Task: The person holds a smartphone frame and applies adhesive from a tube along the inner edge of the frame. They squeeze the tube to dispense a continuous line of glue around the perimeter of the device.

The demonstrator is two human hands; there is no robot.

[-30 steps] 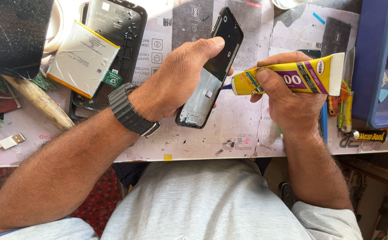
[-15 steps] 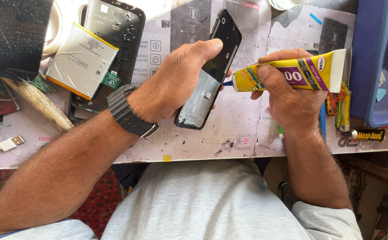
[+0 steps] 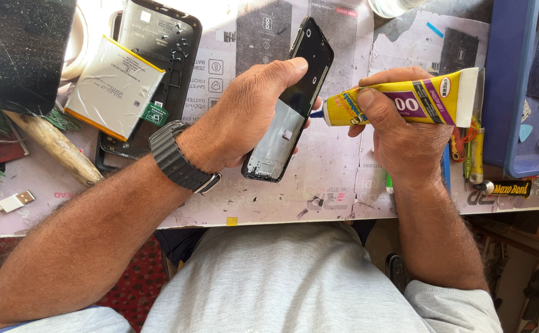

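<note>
Nearest the camera is a grey shirt (image 3: 281, 283), and from it two bare forearms reach up over the edge of a worktable (image 3: 343, 197) covered in printed paper sheets. The left hand (image 3: 244, 120), with a dark watch (image 3: 180, 159) on its wrist, grips a phone frame (image 3: 291, 105) tilted on its long axis, lower end near the table edge and upper end pointing away. The fingers curl together around the frame's left side, the thumb lies along its upper left edge, and other fingertips peek out past its right edge. The right hand (image 3: 399, 139) holds a yellow glue tube (image 3: 405, 102) lying sideways, pinched between the thumb on top and the fingers wrapped beneath; its blue nozzle touches the right edge of the frame about halfway up, just beside the left fingertips. Past the right hand, small tools (image 3: 470, 154) lie against a blue tray (image 3: 504, 86). To the left of the hands, a wooden stick (image 3: 53, 148) and a white plug (image 3: 16, 200) lie near the table edge. Farther back on the left lies a flat silver battery (image 3: 112, 86) on an opened black phone back (image 3: 158, 37).
</note>
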